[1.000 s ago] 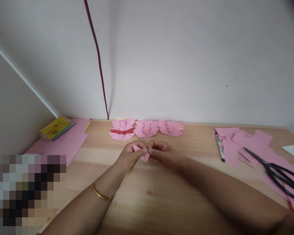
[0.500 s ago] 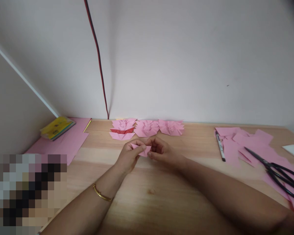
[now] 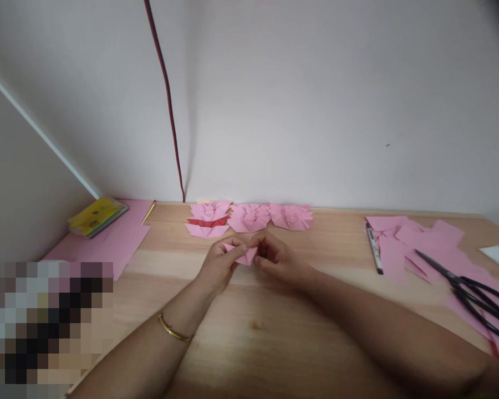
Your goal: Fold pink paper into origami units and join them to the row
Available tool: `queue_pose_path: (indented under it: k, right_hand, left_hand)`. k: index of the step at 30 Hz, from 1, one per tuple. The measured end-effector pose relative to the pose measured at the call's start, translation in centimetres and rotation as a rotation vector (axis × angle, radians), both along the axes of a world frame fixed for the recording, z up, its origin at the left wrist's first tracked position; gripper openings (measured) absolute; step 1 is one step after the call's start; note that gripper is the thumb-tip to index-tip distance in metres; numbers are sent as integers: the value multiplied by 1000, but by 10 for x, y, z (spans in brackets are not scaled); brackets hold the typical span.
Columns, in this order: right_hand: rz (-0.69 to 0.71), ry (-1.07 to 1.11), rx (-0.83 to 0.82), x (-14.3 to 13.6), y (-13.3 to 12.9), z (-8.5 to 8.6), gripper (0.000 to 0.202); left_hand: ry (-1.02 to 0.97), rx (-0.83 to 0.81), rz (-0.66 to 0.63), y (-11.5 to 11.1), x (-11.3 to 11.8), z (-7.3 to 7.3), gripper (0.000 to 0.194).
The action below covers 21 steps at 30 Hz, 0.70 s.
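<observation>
A small folded piece of pink paper (image 3: 246, 258) is held just above the wooden table, between my two hands. My left hand (image 3: 221, 260) pinches it, with the thumb lying across its front. At its right corner my right hand (image 3: 276, 256) has thumb and fingertips closed on the edge. The fingers behind the paper are hidden. Right beyond my hands, against the wall, stand three clusters of folded pink paper pieces (image 3: 249, 218); the left cluster (image 3: 208, 228) has one red piece among the pink.
On the right lie loose pink paper pieces (image 3: 432, 241), a marker pen (image 3: 374, 249) and black-handled scissors (image 3: 466, 282). Pink sheets (image 3: 127, 244) with a yellow packet (image 3: 97, 216) on them lie at the left. A red-and-black cable (image 3: 168, 94) hangs down the wall.
My right thumb and fingers have shifted very slightly at the paper's right corner. Both hands stay in nearly the same place, and the other things have not moved.
</observation>
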State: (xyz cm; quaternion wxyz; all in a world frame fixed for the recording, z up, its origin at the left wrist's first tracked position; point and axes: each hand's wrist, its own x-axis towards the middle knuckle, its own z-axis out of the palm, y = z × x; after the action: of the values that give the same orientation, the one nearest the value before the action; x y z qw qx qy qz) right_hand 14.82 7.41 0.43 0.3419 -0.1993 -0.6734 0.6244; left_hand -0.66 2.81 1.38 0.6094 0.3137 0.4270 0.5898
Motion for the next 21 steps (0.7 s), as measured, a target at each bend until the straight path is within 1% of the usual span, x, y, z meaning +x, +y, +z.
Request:
queue_pose_path:
  k: [3,5,7,10,12,17,21]
  right_hand:
    - [-36,-3,22,0,1,-3,15]
    - [-77,-6,80,0,2,-5,12]
    - [-134,-16,204,0,2,-4,13]
    - [-178,-57,427,1,2,-2,17]
    - [-189,-88,499,2,2,0,15]
    - [-214,-129,523,3,3,1,12]
    - [-214,-140,479,4,3,1,2]
  left_hand:
    - [38,12,-8,0,-1,-2,16]
    - [68,17,-3,0,-2,-4,16]
    - [91,18,6,0,-2,-6,17]
    - [129,13,8,0,-1,-10,18]
    - [147,15,4,-1,0,-10,18]
    - [161,45,12,-3,0,-10,14]
    - [202,58,23,-4,-2,-10,13]
